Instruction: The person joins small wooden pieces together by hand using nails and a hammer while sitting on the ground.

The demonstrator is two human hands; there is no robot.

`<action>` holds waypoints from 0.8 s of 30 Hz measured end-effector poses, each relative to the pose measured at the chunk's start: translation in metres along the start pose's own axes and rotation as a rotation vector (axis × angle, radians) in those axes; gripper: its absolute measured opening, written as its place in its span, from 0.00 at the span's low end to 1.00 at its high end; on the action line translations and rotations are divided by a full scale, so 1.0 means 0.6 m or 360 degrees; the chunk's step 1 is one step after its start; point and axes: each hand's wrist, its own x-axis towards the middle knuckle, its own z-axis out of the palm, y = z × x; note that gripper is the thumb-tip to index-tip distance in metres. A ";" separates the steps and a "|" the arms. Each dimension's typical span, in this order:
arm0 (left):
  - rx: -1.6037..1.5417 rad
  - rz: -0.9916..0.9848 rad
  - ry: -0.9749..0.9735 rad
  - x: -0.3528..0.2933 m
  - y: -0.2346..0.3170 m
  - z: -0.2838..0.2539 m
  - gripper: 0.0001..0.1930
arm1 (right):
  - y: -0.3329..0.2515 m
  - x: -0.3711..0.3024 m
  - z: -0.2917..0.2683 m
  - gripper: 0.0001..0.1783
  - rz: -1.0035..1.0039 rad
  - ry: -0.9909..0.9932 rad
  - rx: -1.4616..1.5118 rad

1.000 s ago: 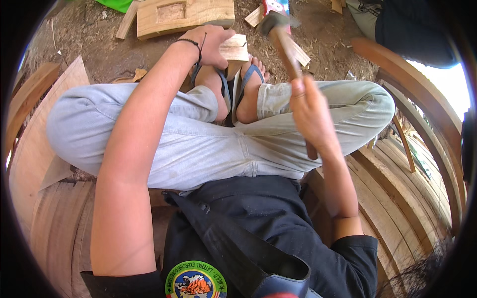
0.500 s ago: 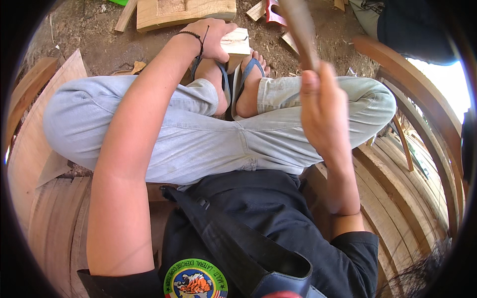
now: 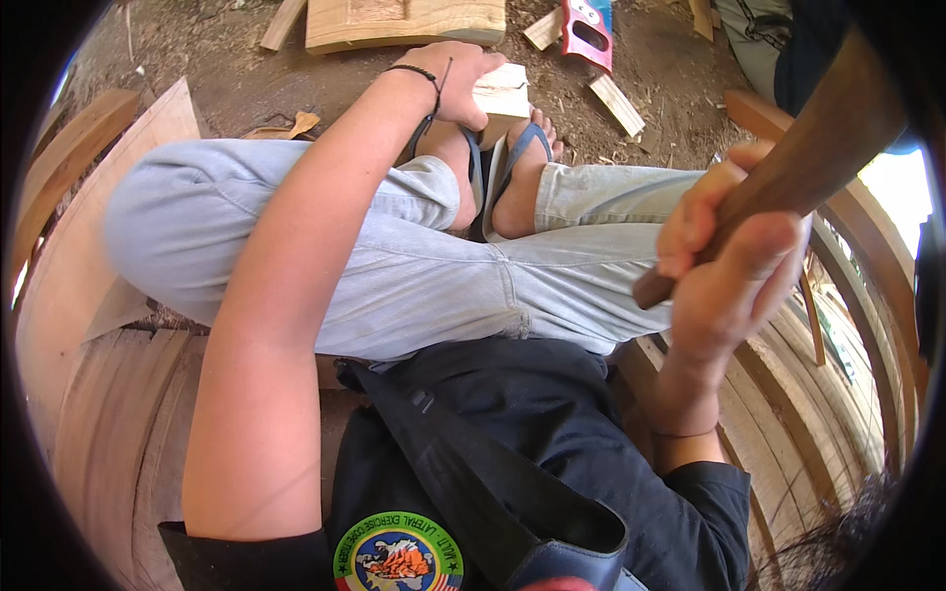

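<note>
My left hand point(image 3: 459, 83) is closed on the side of a pale wood block point(image 3: 504, 91), whose top end shows a dark crack or mark. The block stands between my two sandaled feet, and its lower part is mostly hidden by the feet and hand. Over my right knee, my right hand point(image 3: 724, 261) is wrapped round a brown wooden tool handle point(image 3: 788, 163). The handle slants up to the right, and its butt end pokes out below my fingers. The tool's head cannot be made out in this view.
A thick board with a carved recess point(image 3: 404, 37) lies ahead on the dirt. Right of it are a red-handled saw point(image 3: 588, 37) and wood scraps point(image 3: 618, 104). Another person's leg point(image 3: 751, 44) is at upper right. Curved timbers point(image 3: 872, 251) and boards point(image 3: 108, 414) flank me.
My right hand has swung the tool up toward me and to the right, away from the block. My left hand keeps its hold on the block; the whole view has shifted slightly.
</note>
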 end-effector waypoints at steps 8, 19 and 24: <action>0.0055 0.0039 -0.0122 0.003 0.012 -0.023 0.43 | 0.033 -0.020 0.018 0.14 0.0306 -0.0504 -0.0771; 0.0082 -0.0061 -0.0079 0.009 0.014 -0.030 0.40 | 0.091 -0.010 0.007 0.16 0.0552 -0.0480 -0.0887; 0.0059 -0.0051 -0.0094 0.000 0.007 -0.014 0.42 | -0.001 0.007 0.003 0.23 -0.0099 -0.0023 -0.0016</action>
